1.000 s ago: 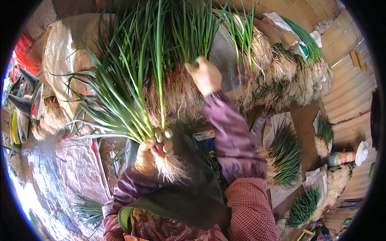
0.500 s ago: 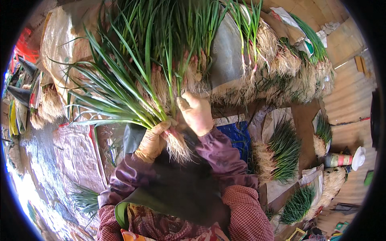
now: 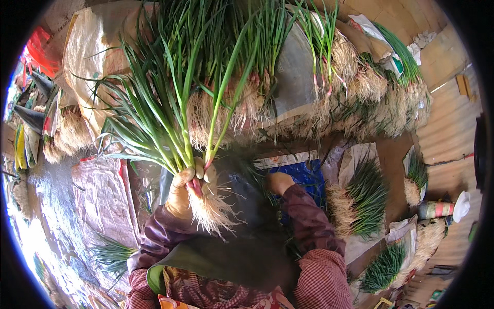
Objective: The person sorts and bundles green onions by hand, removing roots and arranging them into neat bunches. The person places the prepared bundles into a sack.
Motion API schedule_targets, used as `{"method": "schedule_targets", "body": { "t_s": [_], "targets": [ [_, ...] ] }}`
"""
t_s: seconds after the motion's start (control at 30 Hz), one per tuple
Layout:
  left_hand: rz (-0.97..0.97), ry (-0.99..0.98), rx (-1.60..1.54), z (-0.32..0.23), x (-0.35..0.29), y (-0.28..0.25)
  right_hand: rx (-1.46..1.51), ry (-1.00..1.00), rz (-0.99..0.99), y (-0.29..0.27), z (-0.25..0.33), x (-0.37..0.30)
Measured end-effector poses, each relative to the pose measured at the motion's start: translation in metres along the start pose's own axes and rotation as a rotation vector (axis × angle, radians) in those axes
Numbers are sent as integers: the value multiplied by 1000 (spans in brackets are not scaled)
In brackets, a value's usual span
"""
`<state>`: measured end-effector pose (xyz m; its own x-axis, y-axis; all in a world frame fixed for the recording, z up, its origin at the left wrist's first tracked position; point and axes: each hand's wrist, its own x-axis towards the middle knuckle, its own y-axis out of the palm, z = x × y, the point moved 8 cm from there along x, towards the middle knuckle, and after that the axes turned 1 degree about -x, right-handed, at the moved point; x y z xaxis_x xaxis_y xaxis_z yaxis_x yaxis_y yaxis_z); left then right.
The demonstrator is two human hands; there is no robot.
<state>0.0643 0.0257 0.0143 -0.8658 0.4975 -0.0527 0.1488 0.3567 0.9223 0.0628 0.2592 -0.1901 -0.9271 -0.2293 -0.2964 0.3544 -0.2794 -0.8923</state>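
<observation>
My left hand (image 3: pixel 181 191), in a tan glove, is closed round a bunch of spring onions (image 3: pixel 198 193) just above its pale stringy roots. The long green leaves of the bunch fan up and to the left, while one stalk leans to the right. My right hand (image 3: pixel 279 182) is over the blue sheet (image 3: pixel 307 180), to the right of the bunch. Its fingers are hidden and smeared, so what they hold does not show. Some dark, blurred leaves lie beside that hand.
A large heap of spring onions (image 3: pixel 221 62) lies ahead on sacking, roots toward me. More bunches rest at right, including one dense bundle (image 3: pixel 365 198) and another (image 3: pixel 383 268). A striped cone (image 3: pixel 435 209) is at the far right. A pale sack (image 3: pixel 100 198) covers floor at left.
My right hand has moved from the upright stalks near the heap down and right to the blue sheet. My left hand's bunch has shifted slightly left, with a stalk now leaning right.
</observation>
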Motion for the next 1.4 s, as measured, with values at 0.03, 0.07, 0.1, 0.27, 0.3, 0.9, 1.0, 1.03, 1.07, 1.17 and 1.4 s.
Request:
{"method": "schedule_targets", "body": {
  "t_s": [0.03,0.07,0.1,0.27,0.3,0.9,1.0,1.03,1.07,1.17,1.4],
  "targets": [
    [-23,-22,16,6,-1,-5,63,-90,-142,-28,18,-4],
    [-49,-39,41,11,2,-14,261,-62,-296,-60,23,-5],
    [-88,-59,73,16,1,-25,472,-31,-442,-116,56,-7],
    [-97,-47,171,14,-2,-26,604,-341,-595,-231,143,25],
    [-104,-42,185,14,-2,-26,402,-471,-589,-229,153,38],
    [184,44,-169,-15,-12,-3,-238,172,383,-17,-4,-48],
    [109,-32,-65,9,-7,-3,291,-158,-325,-88,55,-30],
    [69,-55,-58,18,-6,-8,1095,-63,-117,-94,67,-16],
    [38,-34,-43,20,-8,-10,1212,-138,-134,-130,103,-9],
    [71,-55,-70,23,-9,-16,1473,-283,-33,-164,157,12],
    [-4,-60,-29,32,-8,-32,1617,-318,-48,-153,186,15]
  ]
}}
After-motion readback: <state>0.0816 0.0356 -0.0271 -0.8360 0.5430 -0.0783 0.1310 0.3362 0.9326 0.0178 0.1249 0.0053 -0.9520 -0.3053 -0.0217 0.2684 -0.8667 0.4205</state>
